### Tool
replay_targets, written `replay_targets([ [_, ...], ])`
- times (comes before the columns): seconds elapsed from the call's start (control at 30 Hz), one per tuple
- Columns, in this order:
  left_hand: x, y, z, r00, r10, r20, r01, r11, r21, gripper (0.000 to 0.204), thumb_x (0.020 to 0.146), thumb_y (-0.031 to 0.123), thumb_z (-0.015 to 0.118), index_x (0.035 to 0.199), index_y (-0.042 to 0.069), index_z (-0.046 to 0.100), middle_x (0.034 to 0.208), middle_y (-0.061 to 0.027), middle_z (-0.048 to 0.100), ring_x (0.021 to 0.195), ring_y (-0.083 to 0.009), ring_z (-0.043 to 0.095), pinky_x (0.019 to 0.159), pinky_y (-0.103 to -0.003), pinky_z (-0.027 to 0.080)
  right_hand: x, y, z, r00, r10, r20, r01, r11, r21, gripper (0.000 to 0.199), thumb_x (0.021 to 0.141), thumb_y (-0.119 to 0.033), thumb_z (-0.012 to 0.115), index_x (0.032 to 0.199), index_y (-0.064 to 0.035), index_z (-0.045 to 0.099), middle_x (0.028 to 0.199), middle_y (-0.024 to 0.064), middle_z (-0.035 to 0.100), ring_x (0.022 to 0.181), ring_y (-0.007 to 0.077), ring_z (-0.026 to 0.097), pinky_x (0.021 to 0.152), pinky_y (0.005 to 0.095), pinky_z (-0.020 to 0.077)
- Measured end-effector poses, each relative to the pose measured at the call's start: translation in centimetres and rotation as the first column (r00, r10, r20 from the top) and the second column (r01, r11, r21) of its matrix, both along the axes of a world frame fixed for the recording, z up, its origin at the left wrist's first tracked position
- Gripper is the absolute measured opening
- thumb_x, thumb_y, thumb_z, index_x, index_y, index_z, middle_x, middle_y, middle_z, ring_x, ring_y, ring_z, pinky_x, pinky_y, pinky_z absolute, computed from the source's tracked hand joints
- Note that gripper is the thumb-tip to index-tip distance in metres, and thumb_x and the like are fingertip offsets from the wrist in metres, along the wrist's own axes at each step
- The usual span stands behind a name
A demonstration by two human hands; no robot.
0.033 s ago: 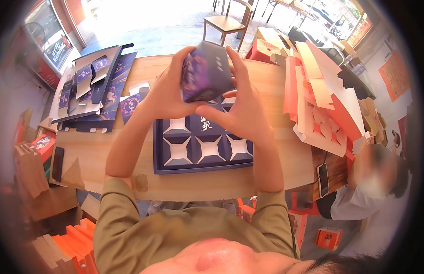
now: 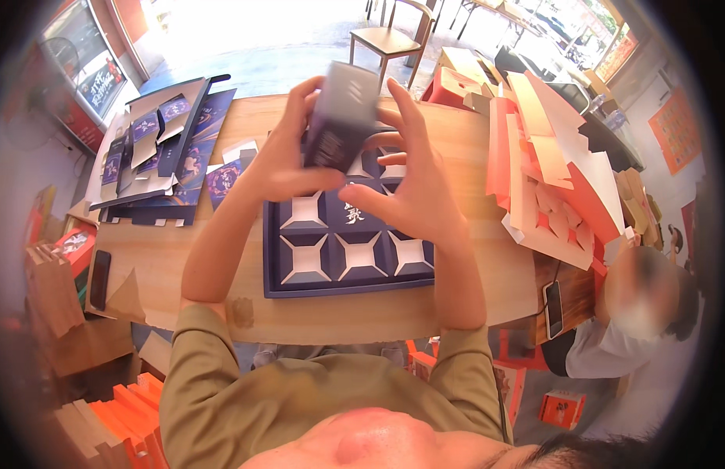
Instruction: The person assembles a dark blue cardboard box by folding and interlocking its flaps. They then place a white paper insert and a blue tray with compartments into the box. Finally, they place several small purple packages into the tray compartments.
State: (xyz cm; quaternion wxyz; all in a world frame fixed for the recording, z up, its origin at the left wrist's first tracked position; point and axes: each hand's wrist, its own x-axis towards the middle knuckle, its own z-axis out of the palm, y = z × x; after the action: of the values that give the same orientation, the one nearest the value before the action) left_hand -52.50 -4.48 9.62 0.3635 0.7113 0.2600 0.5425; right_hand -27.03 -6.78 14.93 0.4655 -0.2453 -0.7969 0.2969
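Note:
A small dark blue box (image 2: 343, 117), blurred by motion, is held tilted above the table. My left hand (image 2: 280, 160) grips it, thumb along its lower edge and fingers at its left side. My right hand (image 2: 413, 176) is beside the box's right side, fingers spread and thumb stretched toward its bottom; whether those fingertips touch it I cannot tell. Beneath both hands lies a dark blue tray (image 2: 347, 291) divided into several square compartments with pale bottoms. White characters mark its middle panel, and its far part is partly hidden by the hands and box.
Flat purple and blue printed cartons (image 2: 155, 148) are piled at the table's left, beside a small purple carton (image 2: 222, 181). Orange-red folded cartons (image 2: 550, 172) are heaped at the right. Phones (image 2: 101, 270) lie near both table ends. A person (image 2: 628, 328) sits at the right.
The small box has turned and shifted left, drawing away from the spread fingers of my right hand. The tray has stayed where it was.

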Motion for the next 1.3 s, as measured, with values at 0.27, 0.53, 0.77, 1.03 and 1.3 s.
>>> replay_targets([
  [0.27, -0.6, 2.9, -0.7, 0.447, -0.612, 0.652, 0.721, 0.678, 0.143, 0.093, 0.099, 0.072, 0.049, 0.164, 0.005, 0.047, 0.157, -0.0269, 0.055, 0.140, -0.0443, 0.056, 0.115, -0.060, 0.044, 0.2, -2.4, 1.7, 0.930, 0.285, 0.230, -0.285, 0.958, -0.037, 0.056, 0.089, -0.023, 0.086, 0.139, -0.0065, 0.067, 0.120, 0.0120, 0.071, 0.101, 0.0239, 0.071, 0.084, 0.0404, 0.0575],
  [0.53, -0.7, 2.7, -0.4, 0.413, -0.596, 0.689, 0.696, 0.694, 0.183, 0.092, 0.098, 0.068, 0.058, 0.166, 0.009, 0.043, 0.156, -0.0286, 0.050, 0.135, -0.0428, 0.056, 0.112, -0.059, 0.048, -6.1, -11.5, -5.0, 0.417, 0.692, 0.589, -0.774, 0.610, -0.168, 0.046, 0.101, -0.036, 0.072, 0.132, -0.0036, 0.061, 0.109, 0.0153, 0.065, 0.100, 0.0351, 0.070, 0.077, 0.0478, 0.0602],
  [0.77, -0.7, 3.3, -0.4, 0.482, -0.535, 0.694, 0.661, 0.742, 0.112, 0.078, 0.103, 0.060, 0.053, 0.162, 0.008, 0.049, 0.155, -0.0232, 0.057, 0.133, -0.0384, 0.062, 0.110, -0.059, 0.050, -10.1, -21.6, -25.3, 0.530, 0.491, 0.691, -0.837, 0.432, 0.335, 0.020, 0.085, -0.026, 0.074, 0.098, -0.0100, 0.074, 0.096, 0.0103, 0.072, 0.096, 0.0304, 0.072, 0.083, 0.0439, 0.0563],
  [1.03, 1.1, -3.5, 4.6, 0.777, 0.468, -0.422, -0.259, 0.847, 0.464, 0.108, 0.070, 0.016, 0.082, 0.167, 0.011, 0.035, 0.138, -0.0190, 0.062, 0.117, -0.0386, 0.068, 0.101, -0.048, 0.057, -10.1, -20.6, -24.3, 0.431, 0.571, 0.699, -0.892, 0.385, 0.237, 0.013, 0.085, -0.024, 0.073, 0.091, -0.0121, 0.076, 0.095, 0.0059, 0.073, 0.098, 0.0266, 0.072, 0.088, 0.0402, 0.0545],
  [1.3, 0.2, -2.0, 1.7, 0.089, 0.051, -0.995, -0.329, 0.944, 0.019, 0.084, 0.061, 0.022, 0.088, 0.138, 0.006, 0.057, 0.124, -0.0176, 0.068, 0.117, -0.0391, 0.068, 0.098, -0.045, 0.056, -10.1, -20.6, -24.0, 0.412, 0.557, 0.721, -0.900, 0.373, 0.227, 0.012, 0.086, -0.024, 0.074, 0.089, -0.0130, 0.077, 0.096, 0.0065, 0.076, 0.099, 0.0271, 0.073, 0.088, 0.0410, 0.0547],
])
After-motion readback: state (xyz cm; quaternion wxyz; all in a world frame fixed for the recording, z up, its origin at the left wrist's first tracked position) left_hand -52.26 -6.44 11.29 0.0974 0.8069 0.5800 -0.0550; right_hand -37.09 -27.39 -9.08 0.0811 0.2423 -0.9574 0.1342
